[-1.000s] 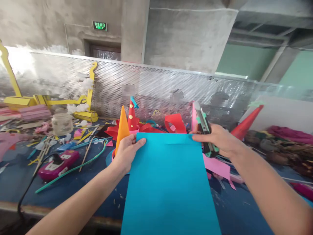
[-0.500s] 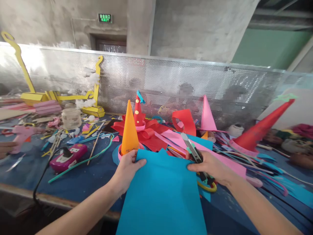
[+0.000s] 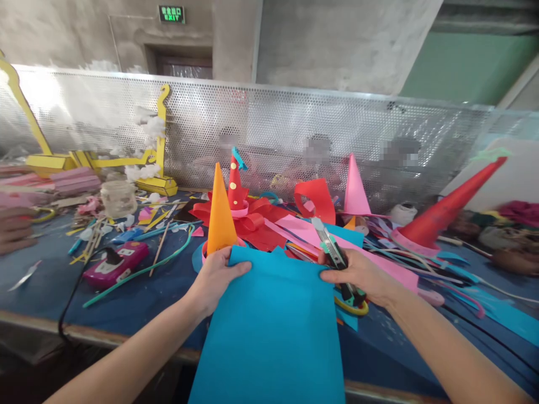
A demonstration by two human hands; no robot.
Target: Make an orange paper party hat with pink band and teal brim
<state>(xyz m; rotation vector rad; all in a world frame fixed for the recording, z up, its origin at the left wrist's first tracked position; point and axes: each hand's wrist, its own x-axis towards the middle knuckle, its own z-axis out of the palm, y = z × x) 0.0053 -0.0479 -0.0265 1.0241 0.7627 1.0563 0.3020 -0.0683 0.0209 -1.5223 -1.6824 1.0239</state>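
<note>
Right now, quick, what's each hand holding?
Left hand: closed, holding the flat blue paper sheet.
Right hand: closed, holding that sheet's edge and a slim black-and-green utility knife.

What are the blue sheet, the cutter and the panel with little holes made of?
Blue sheet: probably card or thin foam; matt, evenly coloured. Cutter: silvery front looks like metal; the black-and-green part, likely coloured plastic. Panel: probably metal, given its silvery shine and neat rows of holes.

A single head-worn view, from above and just behind the blue sheet [image 3: 269, 336] — near to it — faces forward and slightly down, toward the perforated screen [image 3: 197, 134] well beyond the sheet.
</note>
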